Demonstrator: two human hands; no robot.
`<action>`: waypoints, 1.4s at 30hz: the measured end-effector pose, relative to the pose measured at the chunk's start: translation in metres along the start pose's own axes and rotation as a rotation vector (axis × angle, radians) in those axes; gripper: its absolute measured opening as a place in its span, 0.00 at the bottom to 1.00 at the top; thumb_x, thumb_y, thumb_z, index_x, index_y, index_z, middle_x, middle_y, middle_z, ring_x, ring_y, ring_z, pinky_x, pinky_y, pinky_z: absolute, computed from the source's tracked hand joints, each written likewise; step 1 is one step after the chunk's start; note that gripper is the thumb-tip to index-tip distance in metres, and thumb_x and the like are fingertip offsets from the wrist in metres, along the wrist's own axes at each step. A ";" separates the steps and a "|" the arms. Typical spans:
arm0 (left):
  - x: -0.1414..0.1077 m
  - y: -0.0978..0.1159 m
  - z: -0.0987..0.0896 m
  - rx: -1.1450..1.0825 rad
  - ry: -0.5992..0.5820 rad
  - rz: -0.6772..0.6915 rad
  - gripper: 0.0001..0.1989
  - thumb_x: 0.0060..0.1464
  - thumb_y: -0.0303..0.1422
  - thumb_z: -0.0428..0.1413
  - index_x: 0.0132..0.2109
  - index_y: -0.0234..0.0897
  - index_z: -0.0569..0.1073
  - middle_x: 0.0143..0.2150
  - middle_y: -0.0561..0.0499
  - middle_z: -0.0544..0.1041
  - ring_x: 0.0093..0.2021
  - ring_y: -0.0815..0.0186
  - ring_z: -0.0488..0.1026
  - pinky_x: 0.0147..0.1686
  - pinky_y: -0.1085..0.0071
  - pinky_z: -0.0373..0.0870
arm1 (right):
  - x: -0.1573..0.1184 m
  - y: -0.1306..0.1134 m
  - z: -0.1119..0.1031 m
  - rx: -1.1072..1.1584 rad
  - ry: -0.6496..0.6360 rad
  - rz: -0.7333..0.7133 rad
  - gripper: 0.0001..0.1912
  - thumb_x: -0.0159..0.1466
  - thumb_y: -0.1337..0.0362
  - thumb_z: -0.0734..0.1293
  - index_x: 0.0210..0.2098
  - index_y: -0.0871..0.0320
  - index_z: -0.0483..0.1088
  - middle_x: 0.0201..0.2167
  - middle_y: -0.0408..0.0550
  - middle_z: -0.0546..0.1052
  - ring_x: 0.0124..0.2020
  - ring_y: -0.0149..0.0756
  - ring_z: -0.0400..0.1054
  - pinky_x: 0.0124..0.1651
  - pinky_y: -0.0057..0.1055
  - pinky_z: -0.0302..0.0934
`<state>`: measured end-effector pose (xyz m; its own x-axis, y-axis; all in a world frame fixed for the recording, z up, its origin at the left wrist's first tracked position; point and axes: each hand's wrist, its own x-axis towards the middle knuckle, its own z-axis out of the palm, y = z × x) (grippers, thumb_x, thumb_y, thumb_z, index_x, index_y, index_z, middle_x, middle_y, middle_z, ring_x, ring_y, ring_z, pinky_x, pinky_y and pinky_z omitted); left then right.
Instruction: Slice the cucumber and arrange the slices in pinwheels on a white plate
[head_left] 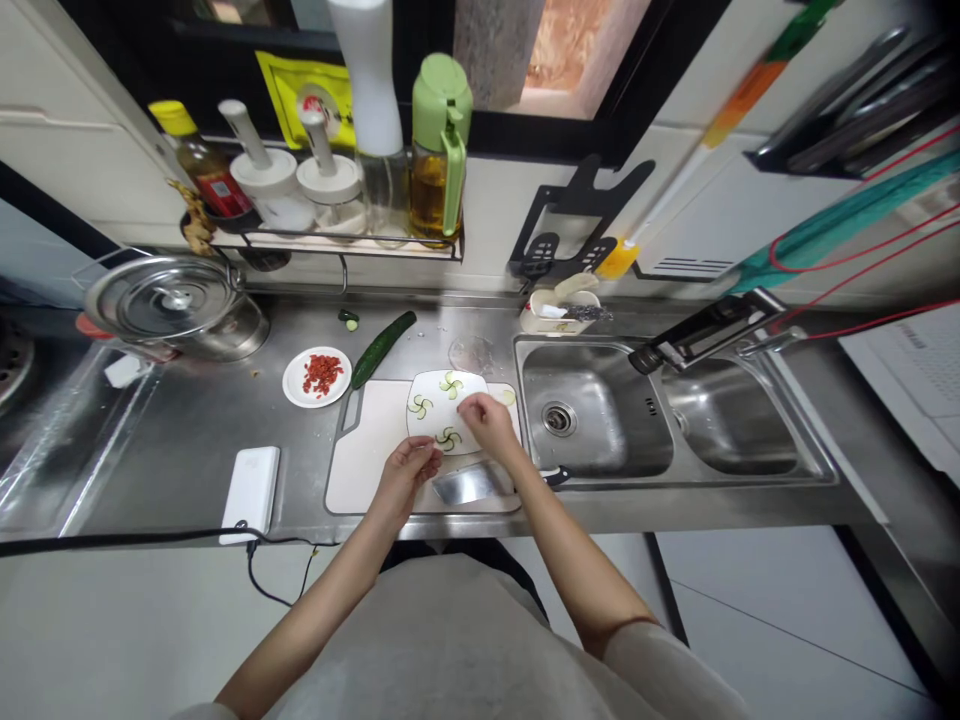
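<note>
A white square plate rests on a pale cutting board and bears several pinwheels of thin cucumber slices. My right hand is closed, its fingertips pinched over the plate's right side; whatever they hold is hidden. Just off the plate's lower left corner, my left hand has thumb and fingers together, and anything between them is too small to name. A kitchen knife lies on the board below the plate, its dark handle pointing right. Behind the board lies a cucumber, beside a small plate of red berries.
On the left stand a lidded steel pot and a white power bank with a cable. A double sink with a black faucet is to the right. Bottles and jars fill a wall shelf. Cucumber ends lie behind the plates.
</note>
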<state>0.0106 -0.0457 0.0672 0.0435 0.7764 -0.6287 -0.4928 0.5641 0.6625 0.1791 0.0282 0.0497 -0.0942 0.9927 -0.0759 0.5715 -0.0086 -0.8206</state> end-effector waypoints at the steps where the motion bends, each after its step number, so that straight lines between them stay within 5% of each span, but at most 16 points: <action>1: 0.000 0.000 -0.002 0.008 0.012 0.007 0.21 0.37 0.41 0.67 0.37 0.36 0.73 0.31 0.50 0.77 0.30 0.70 0.73 0.33 0.74 0.67 | 0.014 0.005 -0.003 -0.073 0.012 0.008 0.08 0.62 0.62 0.61 0.32 0.58 0.70 0.30 0.45 0.74 0.31 0.32 0.64 0.34 0.26 0.56; 6: 0.001 -0.004 -0.013 0.020 0.071 0.024 0.20 0.36 0.40 0.67 0.36 0.36 0.73 0.29 0.51 0.77 0.28 0.72 0.72 0.31 0.75 0.66 | 0.066 0.026 -0.003 -0.376 -0.115 -0.017 0.07 0.62 0.67 0.61 0.33 0.59 0.71 0.33 0.47 0.75 0.33 0.32 0.64 0.36 0.26 0.53; 11: 0.000 -0.008 -0.023 0.028 0.090 0.029 0.20 0.37 0.41 0.67 0.37 0.36 0.74 0.30 0.51 0.76 0.29 0.71 0.72 0.32 0.74 0.66 | 0.083 0.032 0.011 -0.524 -0.159 -0.035 0.08 0.64 0.65 0.60 0.36 0.58 0.71 0.37 0.49 0.75 0.35 0.34 0.65 0.37 0.27 0.52; 42: 0.004 -0.004 -0.032 0.016 0.134 -0.025 0.23 0.35 0.41 0.67 0.38 0.34 0.73 0.29 0.52 0.76 0.28 0.71 0.71 0.32 0.74 0.65 | 0.092 0.034 0.026 -0.640 -0.203 -0.001 0.09 0.65 0.64 0.59 0.39 0.57 0.70 0.41 0.50 0.76 0.37 0.34 0.66 0.35 0.26 0.50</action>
<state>-0.0147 -0.0537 0.0487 -0.0608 0.7181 -0.6932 -0.4795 0.5882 0.6513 0.1688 0.1157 0.0000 -0.2102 0.9498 -0.2317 0.9361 0.1272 -0.3279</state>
